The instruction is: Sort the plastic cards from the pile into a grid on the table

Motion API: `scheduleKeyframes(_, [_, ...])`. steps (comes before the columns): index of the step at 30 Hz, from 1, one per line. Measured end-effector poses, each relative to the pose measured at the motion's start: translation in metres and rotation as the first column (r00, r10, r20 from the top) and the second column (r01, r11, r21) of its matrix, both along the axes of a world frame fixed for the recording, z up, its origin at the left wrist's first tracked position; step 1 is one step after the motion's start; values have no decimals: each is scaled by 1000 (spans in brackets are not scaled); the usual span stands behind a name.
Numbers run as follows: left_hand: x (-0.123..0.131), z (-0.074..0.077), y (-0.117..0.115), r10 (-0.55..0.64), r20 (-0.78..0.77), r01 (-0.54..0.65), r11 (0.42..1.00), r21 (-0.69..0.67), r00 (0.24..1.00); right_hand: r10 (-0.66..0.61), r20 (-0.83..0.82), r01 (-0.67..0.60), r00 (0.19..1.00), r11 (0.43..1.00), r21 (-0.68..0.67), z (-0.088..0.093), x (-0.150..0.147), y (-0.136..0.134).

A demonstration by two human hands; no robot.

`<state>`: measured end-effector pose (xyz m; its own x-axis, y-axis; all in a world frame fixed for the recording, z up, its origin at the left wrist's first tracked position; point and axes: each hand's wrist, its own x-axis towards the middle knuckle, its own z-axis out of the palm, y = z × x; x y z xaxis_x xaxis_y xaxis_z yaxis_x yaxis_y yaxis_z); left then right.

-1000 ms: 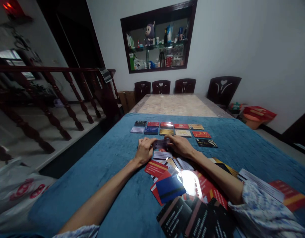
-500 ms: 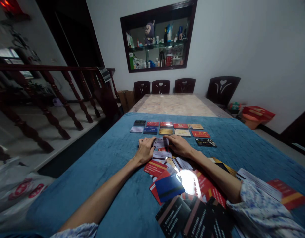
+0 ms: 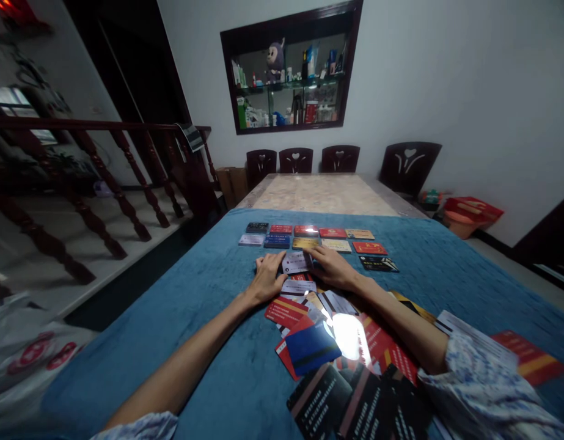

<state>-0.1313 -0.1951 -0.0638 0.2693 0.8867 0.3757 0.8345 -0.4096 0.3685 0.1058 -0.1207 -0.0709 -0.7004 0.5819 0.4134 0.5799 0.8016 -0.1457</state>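
Note:
Between my two hands is a silver-white plastic card (image 3: 297, 262), seen with its printed face up. My left hand (image 3: 267, 278) grips its left edge, thumb at the near corner and fingers curled. At its right edge is my right hand (image 3: 332, 267), with fingers closed on that side and the index finger reaching toward a gold card (image 3: 305, 243). Nearer me lies a loose, overlapping heap with a blue card (image 3: 313, 347), a red card (image 3: 286, 310) and several black cards (image 3: 321, 397). My right forearm passes over part of the heap.
Short rows of card stacks, including a dark blue stack (image 3: 277, 241) and a black stack (image 3: 379, 263), stand beyond my hands on the blue cloth (image 3: 194, 305). A red card (image 3: 529, 356) lies far right. White plastic bags (image 3: 29, 360) are at the left.
The silver card now shows more of its face, and my right fingers have shifted slightly along its right side. The view has drifted a little; the rows and heap look unchanged.

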Motion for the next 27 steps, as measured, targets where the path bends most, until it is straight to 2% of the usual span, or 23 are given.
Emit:
scheduleKeyframes(5, [-2, 2, 2, 5, -19, -6, 1000, -22, 1000, 0, 37, 0, 999, 1000, -8, 5, 0, -1])
scheduleKeyframes(13, [-6, 8, 4, 9, -86, -11, 1000, -20, 996, 35, 32, -37, 999, 998, 53, 15, 0, -5])
scheduleKeyframes(21, [-8, 14, 4, -14, -108, 12, 1000, -21, 994, 21, 98, -23, 995, 1000, 21, 26, -4, -11])
scheduleKeyframes(27, [-15, 18, 4, -20, -160, 14, 999, -42, 987, -46, 205, 51, 978, 999, -16, 43, -17, -23])
